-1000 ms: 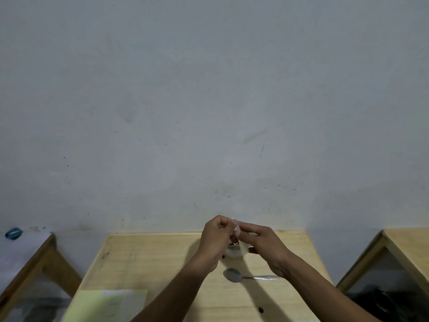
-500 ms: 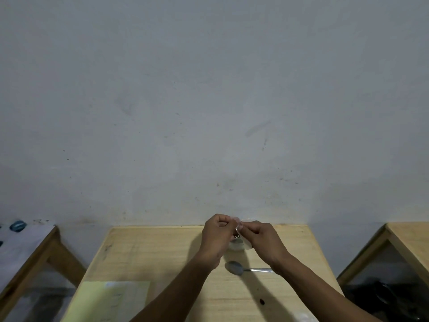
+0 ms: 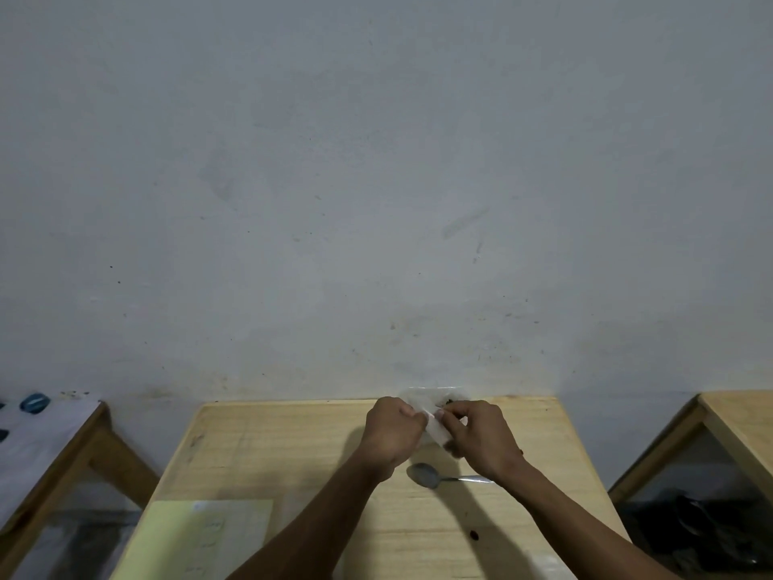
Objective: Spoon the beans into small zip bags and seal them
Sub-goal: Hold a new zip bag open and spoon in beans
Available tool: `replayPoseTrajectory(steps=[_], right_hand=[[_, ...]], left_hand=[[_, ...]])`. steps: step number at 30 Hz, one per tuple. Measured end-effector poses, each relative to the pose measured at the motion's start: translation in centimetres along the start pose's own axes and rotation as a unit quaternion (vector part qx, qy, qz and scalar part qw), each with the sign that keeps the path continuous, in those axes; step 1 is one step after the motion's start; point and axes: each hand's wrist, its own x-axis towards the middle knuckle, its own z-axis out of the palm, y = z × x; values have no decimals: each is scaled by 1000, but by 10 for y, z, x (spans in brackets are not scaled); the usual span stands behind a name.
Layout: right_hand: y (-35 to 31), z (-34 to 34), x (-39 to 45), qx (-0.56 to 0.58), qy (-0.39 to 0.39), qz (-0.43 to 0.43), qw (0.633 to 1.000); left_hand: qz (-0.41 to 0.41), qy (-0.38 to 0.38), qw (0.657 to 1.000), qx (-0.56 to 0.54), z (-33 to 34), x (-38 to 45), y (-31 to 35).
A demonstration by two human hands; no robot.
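Hands meet over the far edge of the wooden surface [image 3: 293, 445], where we pinch a small clear zip bag [image 3: 435, 429] between us: the left hand [image 3: 393, 433] curls its grip round the bag's left side, and the right hand [image 3: 481, 441] nips the other side between thumb and fingers. The bag hangs in the air between the 2 hands, just above the surface and close to the wall [image 3: 376, 182]. We judge this to be the sealing step, or the last check of the bag's mouth; the strip itself is too small and pale for us to tell whether it is already pressed closed. Whether beans sit inside we cannot say for sure, since the plastic shows only a faint dark smudge.

If the seal is unfinished, the next move calls for a firm run of thumb and finger along the whole strip, with the bag kept upright so nothing spills.

By our count: 1 bag in hand, 1 metal spoon [image 3: 439, 477] lying on the surface just below the hands with its bowl to the left, and 1 loose bean [image 3: 474, 535] nearer to us, well apart from the spoon. More clear plastic [image 3: 435, 397] with dark specks lies behind the hands; we cannot count it. A pale yellow sheet [image 3: 200, 537] covers the near left corner.
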Motion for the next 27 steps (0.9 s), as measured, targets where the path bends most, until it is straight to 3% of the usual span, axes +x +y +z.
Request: replayPoseTrajectory(steps=[5,8,11,14,18,21,24,27], right_hand=[[3,-9,8,-29,76,-18,997],[5,-10,8,11,33,-6,999],[5,-14,5,64,-5,-12,998],[5,-14,1,99,-26,-12,995],[11,-2,-7,28,125,-128,983],[12,2,-12,-15,171,-167,971],[14,2,-9,-5,179,-130,975],[7,-4,-6,111,173,-38,978]], left_hand=[[15,-42,994,104,-5,-11,4],[96,-37,987,120,-8,-11,-4],[191,-90,963,167,-13,-9,-12],[188,-123,955,192,-18,-8,-19],[141,-182,951,207,-19,-10,-19],[135,-176,947,231,-19,-6,-21],[163,-143,950,223,-21,-4,-25],[213,-98,952,196,-18,-8,-31]])
